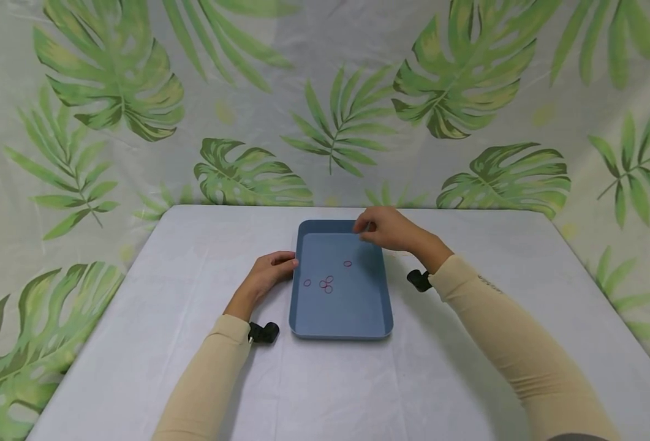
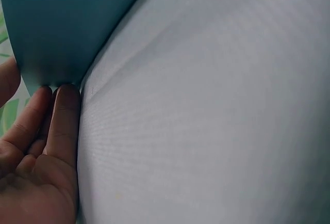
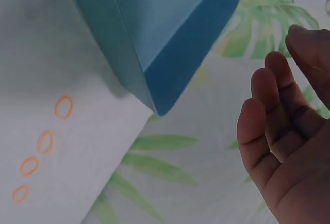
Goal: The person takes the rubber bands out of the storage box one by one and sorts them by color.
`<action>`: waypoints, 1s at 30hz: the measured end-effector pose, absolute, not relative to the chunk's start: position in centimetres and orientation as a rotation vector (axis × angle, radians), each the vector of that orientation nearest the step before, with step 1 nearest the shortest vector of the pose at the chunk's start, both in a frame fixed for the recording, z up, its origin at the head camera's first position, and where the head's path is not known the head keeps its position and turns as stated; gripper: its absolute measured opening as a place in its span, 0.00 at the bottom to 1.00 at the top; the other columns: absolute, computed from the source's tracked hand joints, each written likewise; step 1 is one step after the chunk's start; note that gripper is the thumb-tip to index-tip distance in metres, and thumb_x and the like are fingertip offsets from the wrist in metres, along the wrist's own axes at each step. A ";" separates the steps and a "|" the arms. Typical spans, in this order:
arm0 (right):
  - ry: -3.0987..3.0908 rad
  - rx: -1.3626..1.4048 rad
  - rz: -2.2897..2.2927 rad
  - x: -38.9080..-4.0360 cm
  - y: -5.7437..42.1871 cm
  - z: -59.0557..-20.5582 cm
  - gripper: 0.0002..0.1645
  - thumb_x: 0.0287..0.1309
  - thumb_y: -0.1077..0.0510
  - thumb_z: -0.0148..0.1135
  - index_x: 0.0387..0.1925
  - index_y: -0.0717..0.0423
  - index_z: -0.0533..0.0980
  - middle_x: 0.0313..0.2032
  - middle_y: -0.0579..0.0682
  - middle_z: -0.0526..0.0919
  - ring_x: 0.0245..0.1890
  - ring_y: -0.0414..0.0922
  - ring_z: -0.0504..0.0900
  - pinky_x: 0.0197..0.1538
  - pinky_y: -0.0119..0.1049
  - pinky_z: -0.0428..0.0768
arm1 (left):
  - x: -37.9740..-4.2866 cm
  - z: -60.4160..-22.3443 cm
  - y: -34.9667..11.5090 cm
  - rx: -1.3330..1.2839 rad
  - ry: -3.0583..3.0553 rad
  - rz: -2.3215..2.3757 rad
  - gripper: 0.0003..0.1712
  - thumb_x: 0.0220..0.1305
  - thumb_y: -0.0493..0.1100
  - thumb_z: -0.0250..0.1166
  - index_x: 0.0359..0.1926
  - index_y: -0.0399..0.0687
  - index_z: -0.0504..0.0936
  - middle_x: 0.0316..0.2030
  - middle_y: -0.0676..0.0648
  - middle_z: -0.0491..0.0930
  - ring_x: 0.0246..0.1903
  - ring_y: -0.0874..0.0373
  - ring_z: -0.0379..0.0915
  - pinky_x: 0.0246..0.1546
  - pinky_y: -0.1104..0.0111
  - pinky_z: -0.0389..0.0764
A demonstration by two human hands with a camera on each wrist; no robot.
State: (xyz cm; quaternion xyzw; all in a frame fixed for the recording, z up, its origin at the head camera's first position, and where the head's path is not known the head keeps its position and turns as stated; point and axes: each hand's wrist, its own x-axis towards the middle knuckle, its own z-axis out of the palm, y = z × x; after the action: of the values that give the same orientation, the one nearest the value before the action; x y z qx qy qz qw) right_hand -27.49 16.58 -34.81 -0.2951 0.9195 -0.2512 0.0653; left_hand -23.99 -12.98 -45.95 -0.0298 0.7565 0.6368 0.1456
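A leaf-printed cloth [image 1: 352, 37] fills the top of the head view and runs down both sides, behind a white-covered table [image 1: 325, 392] that widens toward the bottom edge. The blue-grey tray [image 1: 352, 312] sits on it around the middle of the frame. The left hand [image 1: 264, 275], left of centre, rests nearly straight fingertips against the tray's outer left wall. The right hand [image 1: 391, 229], right of upper centre, hovers by the tray's far right corner, its fingers loosely bent and no object visible in them; whether thumb and forefinger meet, I cannot tell. Each wrist wears a small black camera [image 1: 264, 333]. Smallest are five red ovals [image 1: 348, 263] on the tray floor, three clustered left of its middle, and four orange ovals [image 3: 39, 142] on the white cover at lower left of the right wrist view; drawn or loose loops, I cannot say. The step in hand looks like steadying the tray while the right hand works above it; the next move seems to call for light left-hand contact and fine right-hand fingertip control.
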 end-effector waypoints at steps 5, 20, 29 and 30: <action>2.768 -0.858 -0.764 -27.8 16.1 -35.8 0.10 0.64 0.62 0.62 0.45 0.56 0.84 0.49 0.55 0.83 0.47 0.51 0.81 0.50 0.46 0.82 | -23.9 -46.0 -12.9 -0.092 2.169 1.840 0.27 0.67 0.44 0.65 0.65 0.41 0.75 0.63 0.38 0.76 0.62 0.47 0.75 0.67 0.56 0.74; 2.806 -0.968 -0.691 -28.3 14.7 -40.3 0.09 0.61 0.67 0.61 0.40 0.60 0.85 0.39 0.56 0.84 0.41 0.51 0.82 0.47 0.45 0.83 | -23.9 -45.9 -12.8 -0.086 2.164 1.856 0.27 0.68 0.43 0.64 0.65 0.40 0.75 0.63 0.38 0.76 0.59 0.51 0.76 0.65 0.58 0.76; 2.832 -0.962 -0.598 -28.7 14.3 -42.2 0.08 0.61 0.67 0.60 0.38 0.59 0.84 0.40 0.55 0.84 0.41 0.48 0.80 0.47 0.44 0.82 | -24.0 -46.0 -12.7 -0.086 2.181 1.849 0.26 0.68 0.43 0.64 0.65 0.39 0.75 0.63 0.38 0.77 0.59 0.51 0.77 0.64 0.58 0.77; 2.837 -0.964 -0.570 -28.7 14.3 -42.4 0.08 0.61 0.66 0.61 0.38 0.59 0.84 0.40 0.54 0.84 0.40 0.48 0.80 0.47 0.44 0.82 | -24.0 -46.0 -12.7 -0.086 2.181 1.848 0.26 0.68 0.43 0.64 0.65 0.39 0.75 0.63 0.38 0.77 0.58 0.51 0.77 0.64 0.58 0.77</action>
State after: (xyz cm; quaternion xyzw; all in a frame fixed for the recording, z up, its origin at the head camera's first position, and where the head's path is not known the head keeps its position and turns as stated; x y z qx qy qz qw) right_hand -28.74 14.25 -42.36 -0.3158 0.9291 -0.1867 0.0457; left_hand -23.99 -12.73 -46.02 -0.0296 0.7551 0.6397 0.1403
